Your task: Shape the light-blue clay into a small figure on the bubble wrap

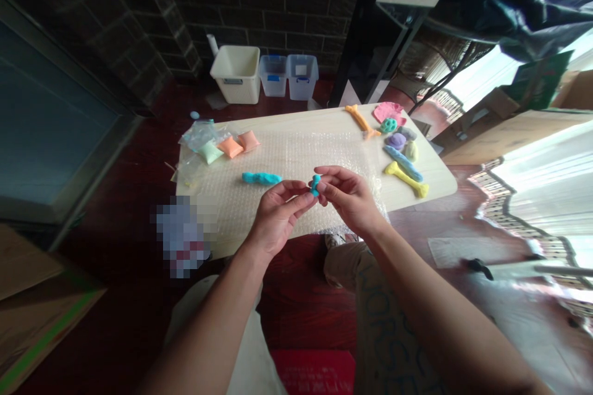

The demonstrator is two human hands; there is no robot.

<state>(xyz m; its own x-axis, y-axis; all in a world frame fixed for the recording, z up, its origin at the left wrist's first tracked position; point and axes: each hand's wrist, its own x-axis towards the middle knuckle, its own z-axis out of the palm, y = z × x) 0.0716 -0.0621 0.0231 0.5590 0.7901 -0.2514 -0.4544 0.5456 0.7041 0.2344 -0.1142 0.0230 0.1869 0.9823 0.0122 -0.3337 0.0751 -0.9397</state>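
Observation:
Both hands meet above the near edge of a low pale table [324, 126]. My left hand [278, 213] and my right hand [347, 194] pinch a small lump of teal clay [315, 185] between their fingertips. A longer teal clay roll [260, 178] lies on the bubble wrap [301, 154] just left of my left hand. At the table's right side lie shaped clay pieces: a yellow bone shape [406, 178], a blue roll [402, 162], a purple lump [396, 141], an orange bone shape [360, 120] and a pink flat piece [388, 111].
Small packets of green, orange and peach clay [230, 147] and clear bags [200, 134] sit at the table's left. A white bin [237, 73] and two clear tubs [288, 75] stand by the brick wall. A metal stand [407, 18] rises behind the table. My knees are below.

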